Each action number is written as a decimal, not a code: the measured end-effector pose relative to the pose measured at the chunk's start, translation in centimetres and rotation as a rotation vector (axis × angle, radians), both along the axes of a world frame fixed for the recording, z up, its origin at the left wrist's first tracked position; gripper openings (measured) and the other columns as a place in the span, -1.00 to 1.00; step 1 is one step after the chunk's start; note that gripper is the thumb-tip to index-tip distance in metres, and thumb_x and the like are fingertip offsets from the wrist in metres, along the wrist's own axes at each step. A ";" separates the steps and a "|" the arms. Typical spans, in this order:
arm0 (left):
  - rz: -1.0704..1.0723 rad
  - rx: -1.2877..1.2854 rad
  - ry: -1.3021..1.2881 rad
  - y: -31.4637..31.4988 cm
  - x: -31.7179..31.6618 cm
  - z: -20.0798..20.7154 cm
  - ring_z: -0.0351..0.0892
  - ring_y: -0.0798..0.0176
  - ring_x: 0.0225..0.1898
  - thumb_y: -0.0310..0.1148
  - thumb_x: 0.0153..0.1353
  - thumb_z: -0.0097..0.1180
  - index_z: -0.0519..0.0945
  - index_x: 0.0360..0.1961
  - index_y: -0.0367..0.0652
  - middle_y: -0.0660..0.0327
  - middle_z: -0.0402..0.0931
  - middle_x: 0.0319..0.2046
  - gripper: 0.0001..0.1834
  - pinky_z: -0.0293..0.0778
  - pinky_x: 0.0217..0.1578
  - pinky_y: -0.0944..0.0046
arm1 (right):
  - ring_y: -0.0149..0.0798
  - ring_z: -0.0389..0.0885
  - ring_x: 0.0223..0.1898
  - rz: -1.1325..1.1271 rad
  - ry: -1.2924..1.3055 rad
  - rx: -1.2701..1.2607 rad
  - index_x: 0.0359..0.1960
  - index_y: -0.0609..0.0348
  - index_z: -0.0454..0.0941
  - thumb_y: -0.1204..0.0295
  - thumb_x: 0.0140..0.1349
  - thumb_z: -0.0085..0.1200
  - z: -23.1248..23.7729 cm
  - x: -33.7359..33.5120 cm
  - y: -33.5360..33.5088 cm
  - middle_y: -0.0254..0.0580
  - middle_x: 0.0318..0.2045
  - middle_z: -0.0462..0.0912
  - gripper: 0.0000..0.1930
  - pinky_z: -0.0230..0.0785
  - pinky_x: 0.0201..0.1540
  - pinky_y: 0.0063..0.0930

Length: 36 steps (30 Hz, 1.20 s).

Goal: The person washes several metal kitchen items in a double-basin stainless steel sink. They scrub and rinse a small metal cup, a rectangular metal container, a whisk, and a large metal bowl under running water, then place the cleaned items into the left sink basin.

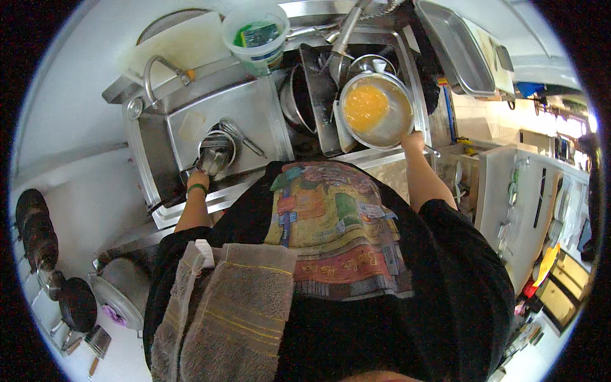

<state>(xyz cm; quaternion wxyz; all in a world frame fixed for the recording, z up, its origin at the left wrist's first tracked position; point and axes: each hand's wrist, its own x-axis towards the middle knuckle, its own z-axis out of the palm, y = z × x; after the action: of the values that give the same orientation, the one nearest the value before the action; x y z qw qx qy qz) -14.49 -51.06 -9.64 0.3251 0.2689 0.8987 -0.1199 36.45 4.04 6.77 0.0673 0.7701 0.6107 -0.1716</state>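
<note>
Over the right sink basin, my right hand grips the handle of a steel pan. Inside the pan lies a pool of orange-yellow liquid. My left hand reaches into the left basin and closes at the near edge of a small metal pot; its fingertips are partly hidden. Something metallic shows inside that pot, too unclear to name. Right beside the pot, a wire whisk lies on the basin floor.
Behind the basins stands a clear plastic tub with green sponges. Between them rest a dark-bottomed metal bowl and an upright metal pan. A tap arches at left. At far right sits a deep steel tray.
</note>
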 end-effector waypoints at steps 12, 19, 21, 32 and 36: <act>0.346 0.379 -0.035 0.7 3.7 5.4 0.62 -0.06 -0.01 -0.05 0.26 -0.03 0.66 -0.05 -0.09 0.05 0.66 -0.10 -0.57 0.49 0.03 0.02 | 0.07 0.69 -0.24 -0.278 0.614 -0.130 -0.07 0.29 0.49 0.37 0.15 0.08 -2.0 -0.2 1.7 0.07 -0.17 0.63 -0.66 0.58 -0.20 0.02; 0.322 0.725 0.174 7.2 9.9 16.4 0.65 -0.03 -0.18 -0.26 0.25 0.12 0.67 -0.17 -0.18 -0.01 0.66 -0.26 -0.75 0.51 -0.13 0.10 | -0.05 0.63 -0.36 -0.264 0.799 -0.103 -0.13 0.22 0.43 0.45 0.13 0.00 5.3 -0.2 1.0 -0.06 -0.29 0.55 -0.74 0.58 -0.33 0.04; 0.257 0.823 0.206 11.3 11.1 19.5 0.65 -0.05 -0.20 -0.26 0.27 0.11 0.66 -0.17 -0.21 -0.01 0.66 -0.27 -0.74 0.51 -0.15 0.08 | -0.11 0.62 -0.39 -0.102 0.740 -0.099 -0.15 0.25 0.46 0.47 0.10 0.00 6.4 -0.7 1.6 -0.10 -0.35 0.56 -0.74 0.57 -0.39 -0.04; -0.334 0.852 -0.143 40.3 12.8 22.1 0.56 -0.18 0.02 -0.22 0.36 -0.12 0.52 0.08 -0.25 -0.15 0.59 -0.06 -0.60 0.44 0.06 -0.02 | -0.18 0.60 -0.48 0.103 1.008 -0.504 -0.18 0.26 0.54 0.51 0.05 0.03 8.5 -8.6 4.0 -0.12 -0.41 0.58 -0.74 0.45 -0.56 -0.24; -0.459 0.582 -0.072 45.9 11.1 20.7 0.64 -0.18 -0.09 -0.31 0.29 -0.09 0.57 -0.06 -0.23 -0.12 0.62 -0.11 -0.69 0.51 -0.04 -0.08 | -0.21 0.53 -0.52 0.181 0.959 -0.589 -0.26 0.26 0.51 0.47 0.00 0.07 6.6 -10.5 4.7 -0.09 -0.42 0.55 -0.77 0.35 -0.58 -0.19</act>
<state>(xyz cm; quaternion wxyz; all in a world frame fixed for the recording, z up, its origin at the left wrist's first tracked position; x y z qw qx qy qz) -3.37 -5.13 11.05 0.2310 0.5484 0.7996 0.0804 25.98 8.71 13.37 0.0090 0.4995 0.5629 -0.6585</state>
